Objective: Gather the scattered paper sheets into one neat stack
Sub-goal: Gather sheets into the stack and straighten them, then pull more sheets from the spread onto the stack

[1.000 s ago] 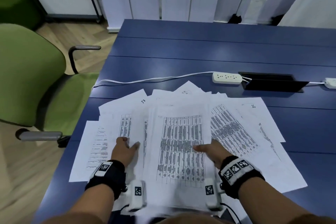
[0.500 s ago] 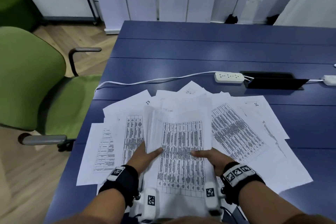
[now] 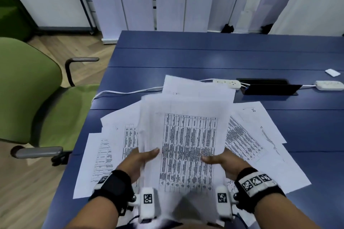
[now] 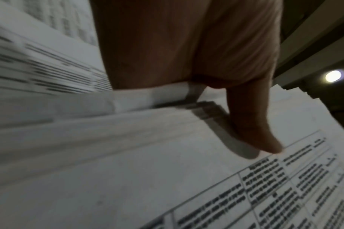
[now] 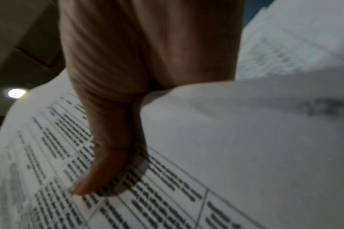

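Note:
A bundle of printed sheets [image 3: 188, 135] is lifted and tilted up off the blue table [image 3: 204, 57]. My left hand [image 3: 141, 160] grips its left edge, thumb on the top page. My right hand [image 3: 221, 161] grips the right edge the same way. The left wrist view shows the thumb [image 4: 253, 124] pressed on the top sheet of the bundle [image 4: 167, 178], whose edges are stepped. In the right wrist view the thumb [image 5: 106, 151] lies on the printed table of the bundle [image 5: 226, 147]. More loose sheets lie fanned on the table at the left [image 3: 106, 154] and right [image 3: 260, 141]; my fingers under the bundle are hidden.
A green armchair [image 3: 28, 89] stands close to the table's left edge. Beyond the papers lie a white power strip [image 3: 227, 82] with its cable, a black cable hatch [image 3: 268, 87], a second strip [image 3: 329, 85] and a small white card [image 3: 333, 72].
Both hands went from lying flat on the spread sheets to gripping the middle bundle by its sides. The bundle has come up off the table and tilted toward me.

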Demonstrator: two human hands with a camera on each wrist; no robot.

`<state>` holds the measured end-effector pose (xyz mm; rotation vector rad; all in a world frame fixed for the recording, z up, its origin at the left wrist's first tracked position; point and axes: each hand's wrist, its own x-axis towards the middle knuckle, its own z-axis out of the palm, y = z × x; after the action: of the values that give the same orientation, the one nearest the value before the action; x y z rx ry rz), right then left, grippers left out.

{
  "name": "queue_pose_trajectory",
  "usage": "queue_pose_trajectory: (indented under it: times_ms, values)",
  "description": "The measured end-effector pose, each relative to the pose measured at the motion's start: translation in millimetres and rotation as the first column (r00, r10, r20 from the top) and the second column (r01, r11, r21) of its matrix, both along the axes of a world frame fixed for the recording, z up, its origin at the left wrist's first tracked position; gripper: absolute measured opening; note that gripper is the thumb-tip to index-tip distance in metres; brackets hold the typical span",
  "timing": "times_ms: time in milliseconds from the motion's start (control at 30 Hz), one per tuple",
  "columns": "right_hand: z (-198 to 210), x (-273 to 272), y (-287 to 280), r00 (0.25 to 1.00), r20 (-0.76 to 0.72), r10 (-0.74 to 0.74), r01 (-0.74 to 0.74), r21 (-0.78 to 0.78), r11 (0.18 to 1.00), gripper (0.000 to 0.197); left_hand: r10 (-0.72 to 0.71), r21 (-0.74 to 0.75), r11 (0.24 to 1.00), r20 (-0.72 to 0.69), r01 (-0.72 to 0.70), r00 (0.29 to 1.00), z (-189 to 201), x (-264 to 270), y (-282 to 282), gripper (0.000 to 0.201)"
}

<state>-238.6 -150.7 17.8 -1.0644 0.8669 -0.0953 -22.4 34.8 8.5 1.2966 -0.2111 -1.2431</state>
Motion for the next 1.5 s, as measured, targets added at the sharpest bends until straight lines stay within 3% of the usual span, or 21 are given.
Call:
queue_pose_trajectory:
  times_ms: [67, 133, 333, 400, 533, 600, 667, 733, 767, 867, 900, 1033, 1100, 1200, 1300, 1367, 1433, 1500]
  values:
    - [22.3, 0.2, -5.5, 0.997, 0.063, 0.047, -0.043, -0.055, 0.998, 0.093, 0.004, -0.096, 0.995, 0.019, -0.002, 1.0, 15.4, 3.5, -4.7, 0.106]
    - [46.1, 5.5, -9.3, 0.99, 0.102, 0.1, -0.079, -0.19, 0.979, 0.073, 0.002, -0.168, 0.986, 0.081, 0.012, 0.997, 35.1, 5.9, -14.2, 0.104]
    - [98.7, 11.7, -22.7, 0.975, 0.224, -0.013, 0.097, -0.37, 0.924, 0.046, 0.149, -0.376, 0.926, 0.307, -0.024, 0.94, 88.2, 15.0, -33.9, 0.073]
    - [101.0, 10.1, -26.2, 0.974, 0.226, -0.024, 0.121, -0.426, 0.897, 0.045, 0.173, -0.374, 0.927, 0.364, -0.026, 0.915, 87.8, 17.4, -35.6, 0.064]
    - [96.1, 0.1, -24.7, 0.958, 0.265, -0.111, 0.217, -0.41, 0.886, 0.029, 0.139, -0.297, 0.954, 0.36, -0.028, 0.923, 74.2, 6.5, -35.2, 0.081]
    - [90.4, 0.2, -21.6, 0.946, 0.289, -0.145, 0.254, -0.386, 0.887, 0.041, 0.15, -0.311, 0.95, 0.351, -0.036, 0.924, 71.3, -5.5, -41.1, 0.083]
    - [86.9, 4.3, -21.1, 0.932, 0.299, -0.207, 0.314, -0.372, 0.874, 0.073, 0.182, -0.348, 0.936, 0.357, -0.051, 0.916, 75.4, -16.2, -49.6, 0.08]
    - [91.2, 6.9, -22.0, 0.905, 0.337, -0.26, 0.38, -0.364, 0.85, 0.093, 0.219, -0.392, 0.918, 0.366, -0.064, 0.904, 84.1, -20.3, -55.3, 0.066]
    - [96.2, 6.7, -23.9, 0.895, 0.359, -0.266, 0.397, -0.368, 0.84, 0.09, 0.233, -0.411, 0.909, 0.367, -0.068, 0.901, 90.0, -20.4, -56.9, 0.058]
    - [113.2, 0.4, -26.8, 0.879, 0.417, -0.23, 0.402, -0.391, 0.828, 0.045, 0.26, -0.451, 0.89, 0.377, -0.069, 0.889, 101.0, -21.0, -58.5, 0.051]
    - [116.4, -0.3, -24.4, 0.875, 0.432, -0.219, 0.403, -0.398, 0.824, 0.041, 0.254, -0.454, 0.889, 0.386, -0.057, 0.887, 101.2, -22.4, -59.4, 0.051]
    - [121.0, 4.0, -14.8, 0.871, 0.45, -0.198, 0.401, -0.419, 0.814, 0.045, 0.164, -0.417, 0.908, 0.465, 0.052, 0.87, 106.6, -38.6, -64.8, 0.06]
    - [122.1, 5.6, -15.4, 0.861, 0.454, -0.23, 0.433, -0.416, 0.799, 0.047, 0.197, -0.421, 0.907, 0.485, 0.03, 0.852, 112.2, -43.2, -70.2, 0.055]
    - [117.9, 1.7, -21.8, 0.822, 0.471, -0.32, 0.533, -0.44, 0.723, 0.059, 0.317, -0.458, 0.884, 0.447, -0.09, 0.836, 111.8, -36.8, -72.6, 0.048]
    - [119.9, -4.3, -17.3, 0.802, 0.513, -0.306, 0.581, -0.552, 0.598, 0.094, 0.345, -0.446, 0.884, 0.425, -0.138, 0.837, 101.7, -27.6, -67.1, 0.077]
    - [129.7, -6.8, -11.9, 0.8, 0.562, -0.209, 0.588, -0.668, 0.457, 0.108, 0.328, -0.439, 0.89, 0.435, -0.12, 0.839, 100.8, -27.8, -64.4, 0.084]
    - [140.3, -7.1, -8.0, 0.825, 0.558, -0.088, 0.555, -0.772, 0.31, 0.104, 0.316, -0.443, 0.891, 0.453, -0.098, 0.834, 100.9, -28.6, -63.9, 0.081]
    - [147.4, -5.9, -6.4, 0.882, 0.47, -0.041, 0.466, -0.853, 0.236, 0.085, 0.31, -0.451, 0.89, 0.475, -0.075, 0.824, 102.6, -29.3, -63.9, 0.073]
